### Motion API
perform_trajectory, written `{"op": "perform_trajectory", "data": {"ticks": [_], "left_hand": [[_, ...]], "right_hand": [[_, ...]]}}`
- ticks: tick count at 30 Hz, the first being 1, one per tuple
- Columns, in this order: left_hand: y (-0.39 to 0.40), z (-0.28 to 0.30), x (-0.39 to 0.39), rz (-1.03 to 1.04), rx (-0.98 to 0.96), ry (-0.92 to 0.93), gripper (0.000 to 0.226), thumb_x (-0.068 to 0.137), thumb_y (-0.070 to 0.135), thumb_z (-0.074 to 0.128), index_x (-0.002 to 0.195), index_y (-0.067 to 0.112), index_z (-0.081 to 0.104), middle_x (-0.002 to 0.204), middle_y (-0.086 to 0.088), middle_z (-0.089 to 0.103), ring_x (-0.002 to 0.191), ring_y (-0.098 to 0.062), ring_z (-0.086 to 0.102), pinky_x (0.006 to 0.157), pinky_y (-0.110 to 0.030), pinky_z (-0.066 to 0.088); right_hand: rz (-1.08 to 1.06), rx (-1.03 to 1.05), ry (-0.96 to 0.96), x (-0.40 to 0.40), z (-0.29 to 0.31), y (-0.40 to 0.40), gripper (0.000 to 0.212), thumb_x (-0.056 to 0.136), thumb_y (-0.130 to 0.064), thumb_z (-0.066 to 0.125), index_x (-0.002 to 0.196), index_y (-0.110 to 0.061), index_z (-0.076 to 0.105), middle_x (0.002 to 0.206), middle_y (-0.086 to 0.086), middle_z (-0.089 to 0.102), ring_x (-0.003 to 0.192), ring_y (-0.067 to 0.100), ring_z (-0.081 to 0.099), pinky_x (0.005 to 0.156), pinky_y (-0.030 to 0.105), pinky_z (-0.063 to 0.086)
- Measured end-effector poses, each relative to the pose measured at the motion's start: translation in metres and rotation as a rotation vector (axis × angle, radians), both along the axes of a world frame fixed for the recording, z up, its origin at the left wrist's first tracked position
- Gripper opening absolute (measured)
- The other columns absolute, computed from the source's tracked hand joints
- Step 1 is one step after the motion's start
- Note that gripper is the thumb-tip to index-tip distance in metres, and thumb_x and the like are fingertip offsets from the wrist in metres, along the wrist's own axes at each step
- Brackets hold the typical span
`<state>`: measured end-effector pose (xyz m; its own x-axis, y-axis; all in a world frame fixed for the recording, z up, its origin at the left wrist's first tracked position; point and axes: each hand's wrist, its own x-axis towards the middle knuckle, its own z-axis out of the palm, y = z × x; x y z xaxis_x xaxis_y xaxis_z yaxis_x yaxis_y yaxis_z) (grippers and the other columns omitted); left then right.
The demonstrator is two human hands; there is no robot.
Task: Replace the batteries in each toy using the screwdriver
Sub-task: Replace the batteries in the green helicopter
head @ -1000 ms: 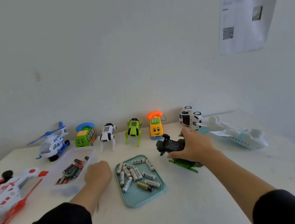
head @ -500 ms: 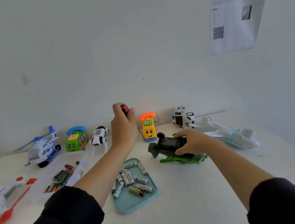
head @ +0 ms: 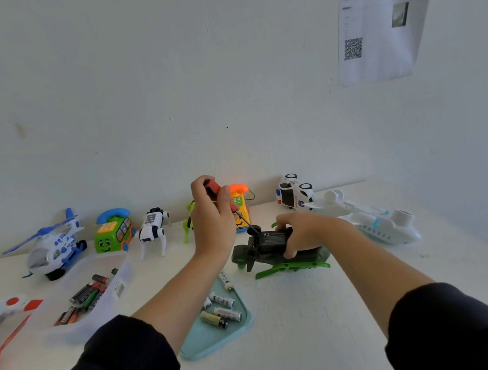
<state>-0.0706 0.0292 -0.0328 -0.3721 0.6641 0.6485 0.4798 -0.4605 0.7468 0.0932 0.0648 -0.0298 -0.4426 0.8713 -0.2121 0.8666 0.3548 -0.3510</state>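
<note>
Screwdriver (head: pixel 225 199) in left hand (head: pixel 212 220), one dark toy (head: pixel 272 248) under right hand (head: pixel 304 229)

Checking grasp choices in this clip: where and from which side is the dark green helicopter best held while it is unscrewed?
Grip the helicopter across its body beside the black battery cover, coming from the right, as the right hand does. It lies belly-up, and the left hand brings the screwdriver in from the upper left.

White table (head: pixel 302 317): toy row at back, clear battery tub (head: pixel 95 293) left, teal tray (head: pixel 216 334) centre, green helicopter (head: pixel 280 252).
</note>
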Motion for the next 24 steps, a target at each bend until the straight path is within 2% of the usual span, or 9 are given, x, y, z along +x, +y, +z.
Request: {"op": "perform_trajectory", "data": {"ticks": [3, 6, 9, 12, 18, 22, 24], "left_hand": [[0.0018, -0.0005, 0.0018, 0.018, 0.016, 0.012, 0.012, 0.098, 0.016, 0.046, 0.109, 0.016, 0.041, 0.078, -0.002, 0.057, 0.068, -0.020, 0.065, 0.065, -0.047, 0.057], [0.0040, -0.0001, 0.0016, 0.024, 0.024, 0.025, 0.014, 0.098, 0.015, 0.046, 0.111, 0.015, 0.041, 0.079, 0.003, 0.056, 0.068, -0.022, 0.065, 0.066, -0.049, 0.056], [0.0037, -0.0011, 0.0023, 0.021, 0.022, 0.031, 0.013, 0.098, 0.015, 0.046, 0.109, 0.018, 0.040, 0.078, 0.004, 0.055, 0.068, -0.021, 0.064, 0.067, -0.050, 0.056], [0.0035, -0.0030, 0.0022, 0.017, 0.018, 0.030, 0.013, 0.098, 0.016, 0.045, 0.109, 0.019, 0.039, 0.080, 0.004, 0.054, 0.067, -0.017, 0.064, 0.066, -0.046, 0.057], [0.0066, -0.0047, 0.0006, 0.023, 0.019, 0.049, 0.017, 0.098, 0.016, 0.044, 0.114, 0.011, 0.041, 0.092, -0.014, 0.058, 0.068, -0.014, 0.064, 0.063, -0.039, 0.059], [0.0065, -0.0051, 0.0018, 0.006, 0.038, 0.135, 0.014, 0.097, 0.016, 0.045, 0.110, 0.016, 0.039, 0.083, -0.011, 0.057, 0.067, -0.016, 0.063, 0.062, -0.045, 0.057], [0.0045, -0.0044, 0.0056, -0.011, 0.058, 0.237, 0.019, 0.097, 0.015, 0.048, 0.113, 0.010, 0.041, 0.078, -0.005, 0.056, 0.066, -0.021, 0.063, 0.060, -0.044, 0.055]], "right_hand": [[0.008, -0.005, -0.005, 0.0002, 0.0011, 0.0020, 0.051, 0.077, -0.017, 0.068, 0.124, -0.020, 0.048, 0.114, 0.003, 0.051, 0.104, 0.022, 0.046, 0.092, 0.036, 0.041], [0.015, -0.007, -0.004, 0.0009, 0.0020, 0.0027, 0.052, 0.078, -0.017, 0.068, 0.125, -0.020, 0.047, 0.111, 0.002, 0.049, 0.102, 0.022, 0.045, 0.090, 0.035, 0.041], [0.023, -0.015, -0.011, 0.0009, 0.0029, 0.0042, 0.052, 0.078, -0.017, 0.068, 0.126, -0.020, 0.047, 0.118, 0.005, 0.051, 0.102, 0.022, 0.044, 0.092, 0.036, 0.041], [0.025, -0.027, -0.008, 0.0008, 0.0041, 0.0055, 0.052, 0.078, -0.017, 0.068, 0.126, -0.020, 0.047, 0.114, 0.004, 0.049, 0.101, 0.021, 0.044, 0.089, 0.034, 0.041], [0.031, -0.058, -0.001, 0.0012, 0.0062, 0.0058, 0.051, 0.079, -0.015, 0.067, 0.126, -0.019, 0.046, 0.117, 0.005, 0.050, 0.100, 0.021, 0.046, 0.088, 0.033, 0.043], [0.035, -0.068, 0.012, 0.0013, 0.0074, 0.0065, 0.051, 0.079, -0.015, 0.067, 0.126, -0.019, 0.046, 0.108, 0.002, 0.047, 0.100, 0.021, 0.046, 0.088, 0.033, 0.043], [0.032, -0.065, 0.018, 0.0019, 0.0072, 0.0065, 0.050, 0.079, -0.014, 0.067, 0.125, -0.019, 0.047, 0.106, 0.001, 0.047, 0.099, 0.022, 0.046, 0.086, 0.033, 0.043]]}}
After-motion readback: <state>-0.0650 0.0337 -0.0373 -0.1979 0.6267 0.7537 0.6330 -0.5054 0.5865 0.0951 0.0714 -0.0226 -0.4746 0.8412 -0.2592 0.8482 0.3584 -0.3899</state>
